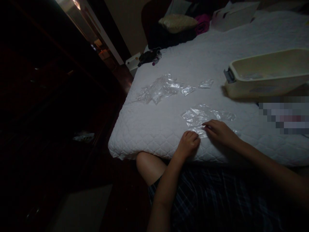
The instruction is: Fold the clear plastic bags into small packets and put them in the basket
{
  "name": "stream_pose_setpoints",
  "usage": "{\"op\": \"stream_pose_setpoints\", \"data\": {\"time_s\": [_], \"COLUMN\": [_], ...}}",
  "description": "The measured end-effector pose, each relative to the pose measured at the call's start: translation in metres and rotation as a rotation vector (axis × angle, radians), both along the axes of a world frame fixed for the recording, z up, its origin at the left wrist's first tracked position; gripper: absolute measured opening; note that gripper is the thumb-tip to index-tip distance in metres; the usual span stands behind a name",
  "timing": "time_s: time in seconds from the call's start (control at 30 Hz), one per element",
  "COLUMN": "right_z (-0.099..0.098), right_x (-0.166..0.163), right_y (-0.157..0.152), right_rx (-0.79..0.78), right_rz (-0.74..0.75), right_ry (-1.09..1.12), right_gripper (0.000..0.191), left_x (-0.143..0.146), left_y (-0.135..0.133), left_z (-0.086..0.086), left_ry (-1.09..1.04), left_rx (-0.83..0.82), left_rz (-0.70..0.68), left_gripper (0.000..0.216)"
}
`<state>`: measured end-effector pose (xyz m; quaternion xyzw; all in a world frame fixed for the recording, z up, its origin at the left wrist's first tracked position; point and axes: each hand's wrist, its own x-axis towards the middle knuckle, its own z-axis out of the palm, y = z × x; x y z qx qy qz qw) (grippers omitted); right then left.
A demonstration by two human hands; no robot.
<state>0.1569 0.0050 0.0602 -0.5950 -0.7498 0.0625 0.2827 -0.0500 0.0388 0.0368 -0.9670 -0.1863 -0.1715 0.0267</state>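
A crinkled clear plastic bag (193, 117) lies flat on the white quilted bed cover, just beyond my hands. My left hand (189, 144) rests at its near edge, fingers curled and closed on the plastic. To the right, my right hand (220, 131) reaches over the same plastic, its thumb and fingers drawn together in a pinch on it. More clear plastic continues right of my right hand, partly hidden by it. Farther off, a loose heap of clear plastic bags (160, 88) is spread out, with a small separate plastic bag (206, 84) to its right.
A cream plastic bin (267, 88) with a grey latch stands on the bed (145, 129) at the right. At the back are a white box (234, 17), a beige cushion (178, 23) and dark cloth. Dark furniture fills the left side.
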Motion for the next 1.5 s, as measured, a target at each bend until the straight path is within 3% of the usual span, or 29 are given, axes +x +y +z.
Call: {"op": "stream_pose_setpoints", "data": {"time_s": [0.17, 0.37, 0.63, 0.83, 1.13, 1.5], "right_z": [0.009, 0.002, -0.017, -0.014, -0.022, -0.020], "right_x": [0.030, 0.053, 0.052, 0.054, 0.058, 0.053], "right_y": [-0.020, -0.041, -0.043, -0.042, -0.048, -0.046], "right_rx": [-0.009, -0.027, 0.006, 0.053, -0.006, 0.014], "right_rz": [-0.003, 0.077, 0.151, 0.191, 0.175, 0.203], "right_ry": [0.048, -0.003, -0.106, -0.108, -0.118, -0.123], "right_gripper": [0.028, 0.028, 0.027, 0.026, 0.031, 0.031], "left_x": [0.000, 0.015, 0.027, 0.026, 0.026, 0.026], "left_y": [0.000, -0.011, -0.014, -0.013, -0.012, -0.012], "left_z": [-0.007, -0.017, -0.026, -0.026, -0.026, -0.024], "left_ry": [-0.107, -0.234, -0.246, -0.255, -0.120, -0.139], "left_rx": [0.000, 0.012, 0.045, 0.031, 0.030, 0.049], "left_rz": [-0.008, 0.002, -0.057, -0.063, -0.053, -0.049], "left_gripper": [0.019, 0.025, 0.025, 0.025, 0.024, 0.023]}}
